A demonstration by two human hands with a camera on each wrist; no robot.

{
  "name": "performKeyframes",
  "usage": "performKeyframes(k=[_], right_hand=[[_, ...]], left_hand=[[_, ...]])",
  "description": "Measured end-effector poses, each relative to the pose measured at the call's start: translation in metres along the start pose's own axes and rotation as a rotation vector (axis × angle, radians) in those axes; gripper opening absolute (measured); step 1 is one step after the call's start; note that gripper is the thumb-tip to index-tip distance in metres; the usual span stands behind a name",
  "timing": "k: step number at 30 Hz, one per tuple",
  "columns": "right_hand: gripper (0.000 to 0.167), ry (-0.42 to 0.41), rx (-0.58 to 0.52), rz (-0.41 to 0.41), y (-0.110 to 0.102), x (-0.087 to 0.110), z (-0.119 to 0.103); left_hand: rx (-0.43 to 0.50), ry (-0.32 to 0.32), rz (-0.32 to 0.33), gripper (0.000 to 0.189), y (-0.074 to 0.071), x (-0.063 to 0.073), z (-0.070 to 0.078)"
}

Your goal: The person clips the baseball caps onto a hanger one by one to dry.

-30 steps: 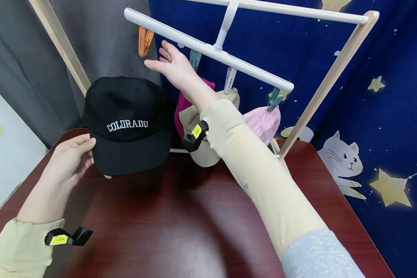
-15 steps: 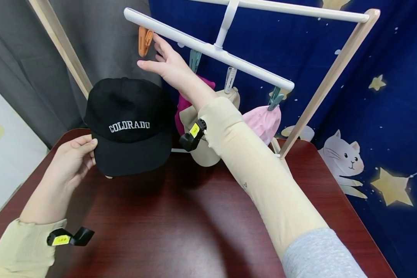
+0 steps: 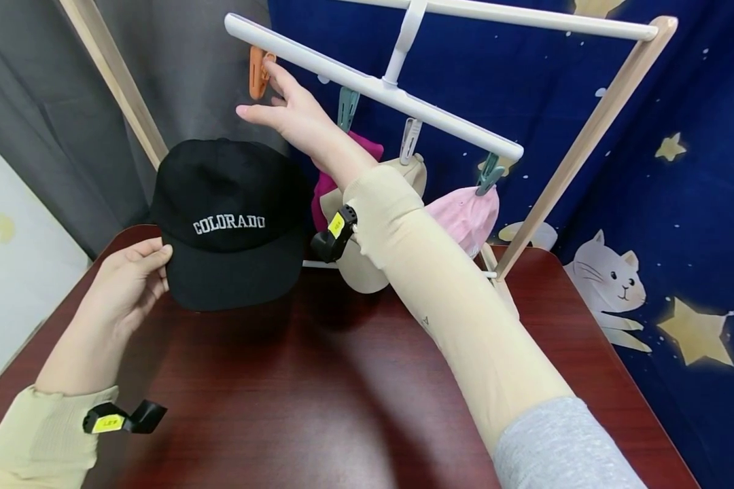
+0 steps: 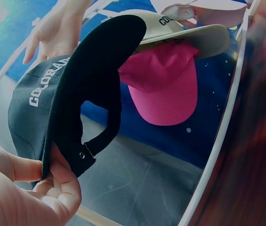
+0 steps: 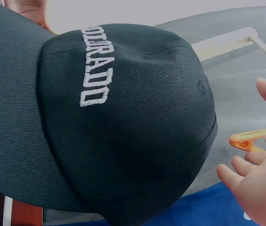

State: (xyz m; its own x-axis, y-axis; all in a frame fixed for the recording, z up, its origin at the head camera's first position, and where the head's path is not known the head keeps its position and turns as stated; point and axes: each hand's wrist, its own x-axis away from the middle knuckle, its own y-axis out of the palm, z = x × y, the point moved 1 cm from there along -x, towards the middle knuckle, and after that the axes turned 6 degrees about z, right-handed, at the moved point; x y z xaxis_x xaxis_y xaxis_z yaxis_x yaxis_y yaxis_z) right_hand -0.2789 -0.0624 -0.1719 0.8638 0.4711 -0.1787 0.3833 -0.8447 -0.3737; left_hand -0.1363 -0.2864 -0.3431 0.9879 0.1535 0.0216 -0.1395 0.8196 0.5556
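My left hand (image 3: 128,282) pinches the side of the brim of a black baseball cap (image 3: 235,187) with white COLORADO lettering. Seen from the left wrist, thumb and fingers (image 4: 65,181) clasp the brim edge, and the cap's back strap (image 4: 107,134) shows. Above the cap my right hand (image 3: 302,115) reaches up with its thumb and fingers spread apart. Its index fingertip is right at an orange clothespin (image 3: 257,73), which hangs near the left end of a tilted white hanger bar (image 3: 318,64). The right wrist view shows the clothespin (image 5: 253,139) between thumb and fingers.
Green and white clothespins on the bar hold a magenta cap (image 4: 166,94), a beige cap (image 3: 367,272) and a pink cap (image 3: 465,214). A wooden rack (image 3: 581,149) carries the bar over a dark red table (image 3: 269,407). Grey and blue curtains (image 3: 697,75) hang behind.
My right hand has moved slightly left, its index finger reaching the orange clothespin, which has turned a little. The left hand keeps the black cap nearly where it was.
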Motion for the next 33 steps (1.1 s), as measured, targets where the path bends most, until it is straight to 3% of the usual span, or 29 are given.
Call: performKeyframes(k=[23, 33], right_hand=[[0.072, -0.01, -0.217, 0.096, -0.0008, 0.0002, 0.003], [0.062, -0.005, -0.234, 0.16, -0.0007, 0.001, -0.0015]], left_hand=[[0.016, 0.011, -0.005, 0.018, -0.0003, 0.0018, -0.0022], [0.028, 0.009, -0.017, 0.02, -0.0003, 0.0022, -0.0018]])
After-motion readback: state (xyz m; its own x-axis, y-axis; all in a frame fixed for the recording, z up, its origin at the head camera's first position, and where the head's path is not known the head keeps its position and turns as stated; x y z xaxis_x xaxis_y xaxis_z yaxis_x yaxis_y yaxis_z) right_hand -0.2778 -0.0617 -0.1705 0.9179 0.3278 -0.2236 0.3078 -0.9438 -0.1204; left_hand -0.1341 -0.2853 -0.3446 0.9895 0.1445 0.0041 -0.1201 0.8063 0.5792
